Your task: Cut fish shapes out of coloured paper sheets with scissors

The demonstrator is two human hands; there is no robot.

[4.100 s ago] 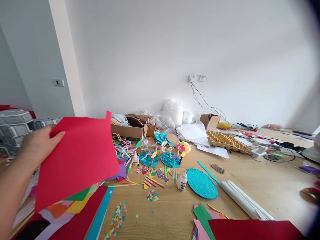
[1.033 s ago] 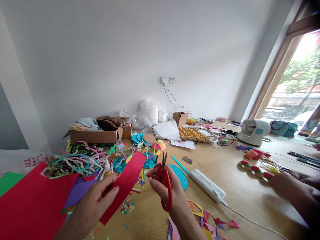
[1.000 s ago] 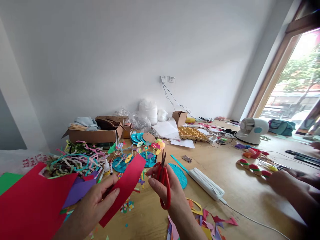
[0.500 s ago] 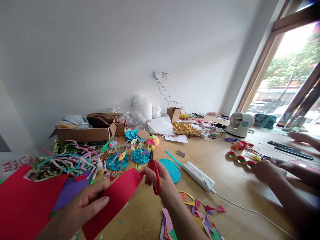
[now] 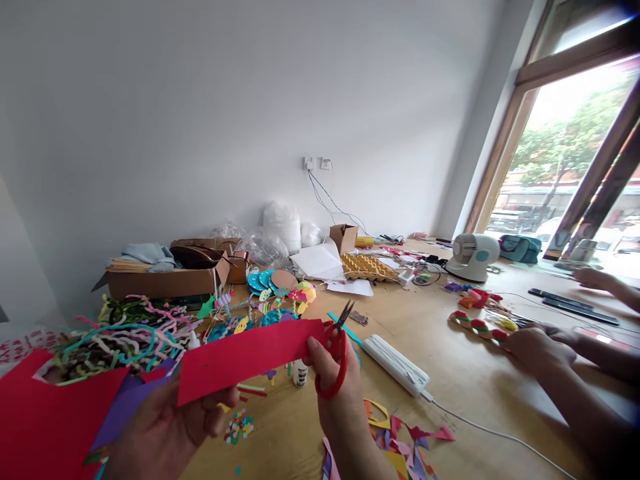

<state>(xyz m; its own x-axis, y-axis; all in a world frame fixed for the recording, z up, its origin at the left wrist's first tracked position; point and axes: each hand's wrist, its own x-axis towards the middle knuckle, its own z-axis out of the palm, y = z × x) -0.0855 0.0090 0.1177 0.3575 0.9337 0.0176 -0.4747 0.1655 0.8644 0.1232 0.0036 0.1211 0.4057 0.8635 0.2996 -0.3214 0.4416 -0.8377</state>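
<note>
A long red paper strip (image 5: 245, 357) is stretched between my two hands, raised above the table. My left hand (image 5: 167, 420) is at its left end, palm turned up and fingers curled behind and under the paper, which partly hides them. At the right end, my right hand (image 5: 333, 373) pinches the paper between thumb and fingers. The same hand carries red-handled scissors (image 5: 341, 320), the handle loop around it and the blades pointing up and away. Beyond the strip, partly covered by it, stand blue discs with paper fish on twisted stems (image 5: 280, 303).
To the left lie a larger red sheet (image 5: 60, 420) and a heap of pipe cleaners (image 5: 125, 337). Paper scraps (image 5: 405, 447) and a white power strip (image 5: 395, 363) lie to the right. Another person's hands (image 5: 537, 347) work at a red-and-green braided piece (image 5: 477, 327). A fan (image 5: 473, 257) stands behind.
The red strip has swung from slanting to nearly level and risen. My right hand has moved right and up with the scissors, their blades now spread slightly. My left hand has turned palm up.
</note>
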